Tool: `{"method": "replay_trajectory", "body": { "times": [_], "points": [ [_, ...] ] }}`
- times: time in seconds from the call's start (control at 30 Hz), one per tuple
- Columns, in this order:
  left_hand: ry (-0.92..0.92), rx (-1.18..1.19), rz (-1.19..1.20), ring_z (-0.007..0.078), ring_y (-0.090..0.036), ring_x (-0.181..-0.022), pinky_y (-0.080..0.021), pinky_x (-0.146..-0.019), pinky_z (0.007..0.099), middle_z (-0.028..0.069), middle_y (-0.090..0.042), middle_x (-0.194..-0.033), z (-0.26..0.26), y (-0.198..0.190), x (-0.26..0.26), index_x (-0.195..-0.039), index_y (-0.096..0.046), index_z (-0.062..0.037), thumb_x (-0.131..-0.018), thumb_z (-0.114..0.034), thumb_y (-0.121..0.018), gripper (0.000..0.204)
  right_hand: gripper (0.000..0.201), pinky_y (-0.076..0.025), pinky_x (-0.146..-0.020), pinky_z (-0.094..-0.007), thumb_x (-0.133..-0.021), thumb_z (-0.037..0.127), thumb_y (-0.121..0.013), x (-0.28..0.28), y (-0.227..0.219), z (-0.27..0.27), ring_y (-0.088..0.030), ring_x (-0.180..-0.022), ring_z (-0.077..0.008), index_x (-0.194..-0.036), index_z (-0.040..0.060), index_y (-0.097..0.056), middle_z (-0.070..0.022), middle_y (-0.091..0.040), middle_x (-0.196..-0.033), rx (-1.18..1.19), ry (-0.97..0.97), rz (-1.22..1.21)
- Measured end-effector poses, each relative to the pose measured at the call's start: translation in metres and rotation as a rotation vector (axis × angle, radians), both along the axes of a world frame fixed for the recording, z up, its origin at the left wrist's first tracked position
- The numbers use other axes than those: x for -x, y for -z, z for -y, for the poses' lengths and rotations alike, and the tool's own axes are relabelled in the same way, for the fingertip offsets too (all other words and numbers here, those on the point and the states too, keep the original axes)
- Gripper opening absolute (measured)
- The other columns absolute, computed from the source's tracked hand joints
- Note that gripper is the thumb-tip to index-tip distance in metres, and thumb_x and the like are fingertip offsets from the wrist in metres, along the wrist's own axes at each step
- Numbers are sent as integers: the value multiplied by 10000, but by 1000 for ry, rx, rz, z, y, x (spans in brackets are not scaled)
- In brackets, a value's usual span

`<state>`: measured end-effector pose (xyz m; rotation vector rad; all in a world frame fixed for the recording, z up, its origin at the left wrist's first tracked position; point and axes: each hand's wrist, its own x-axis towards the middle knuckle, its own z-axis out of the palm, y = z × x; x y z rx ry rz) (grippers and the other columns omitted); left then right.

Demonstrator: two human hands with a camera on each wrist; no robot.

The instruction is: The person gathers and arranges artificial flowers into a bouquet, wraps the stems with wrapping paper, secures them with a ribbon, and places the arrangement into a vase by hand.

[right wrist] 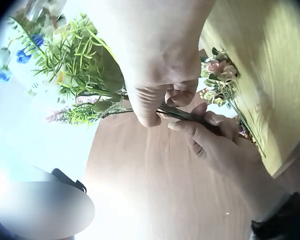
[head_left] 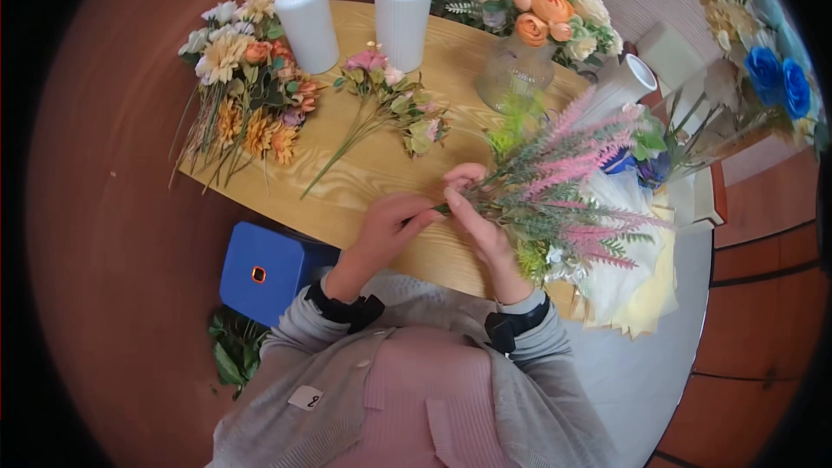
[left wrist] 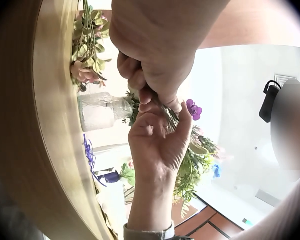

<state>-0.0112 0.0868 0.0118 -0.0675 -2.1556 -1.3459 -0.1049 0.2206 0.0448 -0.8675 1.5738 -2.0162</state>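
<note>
Both hands hold one bunch of artificial flowers [head_left: 576, 173] by its green stems [right wrist: 182, 114], low over the front of the table. Pink feathery spikes and green leaves fan out to the right. My left hand [head_left: 394, 224] grips the lower stem ends, fingers curled round them. Closer to the blooms, my right hand [head_left: 478, 221] pinches the stems between thumb and fingers, as the right wrist view shows. Beyond the left hand, a loose pink flower spray [head_left: 381, 104] lies on the wooden table [head_left: 347, 178].
Two white ribbed vases [head_left: 309, 30] stand at the back, beside a pile of orange and cream flowers [head_left: 247, 78]. A glass vase [head_left: 516, 69] holds a bouquet at the back right. Wrapping paper [head_left: 637, 269] hangs at the right edge. A blue stool [head_left: 264, 269] stands below left.
</note>
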Motion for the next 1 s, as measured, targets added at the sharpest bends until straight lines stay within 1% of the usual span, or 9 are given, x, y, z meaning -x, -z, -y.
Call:
{"method": "replay_trajectory", "body": {
  "times": [0.33,0.4,0.5,0.63,0.73,0.83,0.9,0.93,1.0],
  "points": [
    [35,201,124,303,-530,-601,-402,-535,372,109,-517,-646,15,2,3,-734,-562,-52,-826,-295,-645,273,140,-367,-674,-232,-883,157,-606,2,8,14,-447,-713,-70,-846,85,-493,24,-476,-739,-245,56,-166],
    [73,133,177,312,-520,-597,-400,-534,377,123,-506,-645,19,-3,2,-725,-533,-38,-826,-279,-649,286,141,-366,-746,-294,-914,196,-561,2,14,25,-440,-709,-118,-861,87,-489,13,-456,-721,189,-103,66],
    [112,65,213,277,-531,-624,-424,-576,346,124,-530,-686,28,6,2,-864,-593,-14,-843,-215,-635,207,162,-340,-766,-322,-936,239,-520,-4,11,33,-415,-700,-140,-889,87,-487,23,-409,-664,323,-222,375],
    [206,-97,273,239,-544,-628,-432,-596,331,132,-547,-701,39,-3,1,-891,-593,-1,-849,-181,-628,188,236,-304,-616,-288,-967,232,-450,2,13,45,-356,-578,-113,-775,95,-440,42,-332,-568,440,-390,460],
    [239,-101,335,226,-574,-713,-450,-645,323,136,-592,-776,57,0,-3,-938,-611,-8,-852,-147,-618,164,341,-293,-583,-288,-974,237,-420,1,9,58,-335,-538,-119,-665,95,-401,28,-318,-544,456,-346,438],
    [123,-41,296,244,-587,-826,-466,-715,323,129,-621,-896,83,-2,-10,-999,-623,-17,-849,-139,-620,193,398,-290,-583,-287,-973,244,-409,12,6,64,-330,-540,-124,-607,89,-391,19,-294,-524,447,-248,427],
    [-247,3,173,259,-597,-748,-471,-634,327,150,-611,-901,101,6,-11,-1041,-602,9,-832,-178,-646,284,382,-280,-576,-289,-967,225,-417,20,4,65,-313,-539,-126,-611,90,-383,17,-274,-525,450,-209,420],
    [-240,8,178,259,-597,-748,-471,-634,327,150,-611,-901,113,10,-11,-1041,-602,9,-832,-178,-646,284,377,-274,-573,-288,-966,221,-419,25,-1,66,-302,-538,-125,-613,94,-378,17,-267,-528,406,-164,347],
    [-455,339,197,275,-608,-760,-490,-658,326,167,-608,-936,131,19,-10,-1116,-556,34,-843,-158,-634,343,360,-255,-559,-285,-958,206,-437,37,-5,65,-275,-533,-120,-620,103,-370,15,-264,-534,351,-81,253]
  ]
}}
